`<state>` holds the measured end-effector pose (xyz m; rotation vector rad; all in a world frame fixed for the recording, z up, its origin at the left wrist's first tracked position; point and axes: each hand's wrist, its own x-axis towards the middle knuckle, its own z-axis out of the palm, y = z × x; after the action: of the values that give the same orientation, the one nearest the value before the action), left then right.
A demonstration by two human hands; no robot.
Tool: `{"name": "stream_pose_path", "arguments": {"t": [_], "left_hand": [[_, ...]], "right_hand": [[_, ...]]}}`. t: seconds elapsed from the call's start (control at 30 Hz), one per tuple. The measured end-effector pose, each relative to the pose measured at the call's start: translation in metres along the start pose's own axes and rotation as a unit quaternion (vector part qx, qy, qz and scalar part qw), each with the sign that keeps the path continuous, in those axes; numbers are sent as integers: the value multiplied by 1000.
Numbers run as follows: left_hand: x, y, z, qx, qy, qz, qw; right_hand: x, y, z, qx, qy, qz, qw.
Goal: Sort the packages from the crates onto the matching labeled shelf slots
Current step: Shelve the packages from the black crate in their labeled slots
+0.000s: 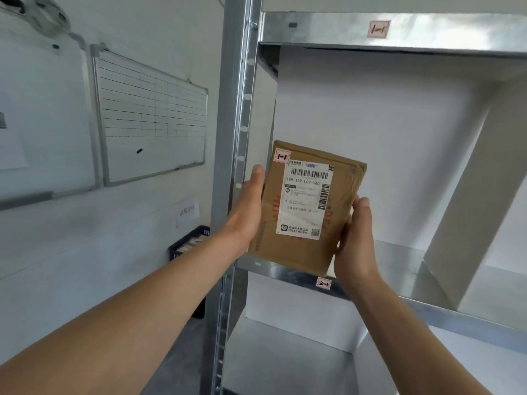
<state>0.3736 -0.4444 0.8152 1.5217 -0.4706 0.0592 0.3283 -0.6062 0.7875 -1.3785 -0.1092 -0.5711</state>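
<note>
Package [306, 206] gripped upright between left hand [247, 208], right hand [356, 240].

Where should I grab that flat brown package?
Hold the brown package by its two long side edges, one hand coming from each side, as the left hand and right hand do. It is flat, thin and upright, so side grips probably steady it and leave its label readable.

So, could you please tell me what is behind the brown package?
The white back panel and the metal shelf edge with label 2-1; anything directly behind the package is hidden.
</note>
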Motion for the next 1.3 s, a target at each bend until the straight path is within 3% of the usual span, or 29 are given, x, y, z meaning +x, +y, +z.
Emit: {"name": "stream_pose_path", "arguments": {"t": [0.63, 0.97, 1.13, 1.3], "left_hand": [[37, -37, 10, -61, 38, -11, 997], [19, -32, 10, -46, 48, -13, 998], [-1, -35, 12, -30, 40, -36, 998], [-30, -23, 15, -13, 62, -61, 996]], "right_hand": [[29, 39, 5, -37, 24, -39, 998], [18, 36, 0, -35, 29, 34, 998], [3, 33, 1, -52, 87, -19, 995], [-13, 26, 2, -55, 91, -60, 993]]}}
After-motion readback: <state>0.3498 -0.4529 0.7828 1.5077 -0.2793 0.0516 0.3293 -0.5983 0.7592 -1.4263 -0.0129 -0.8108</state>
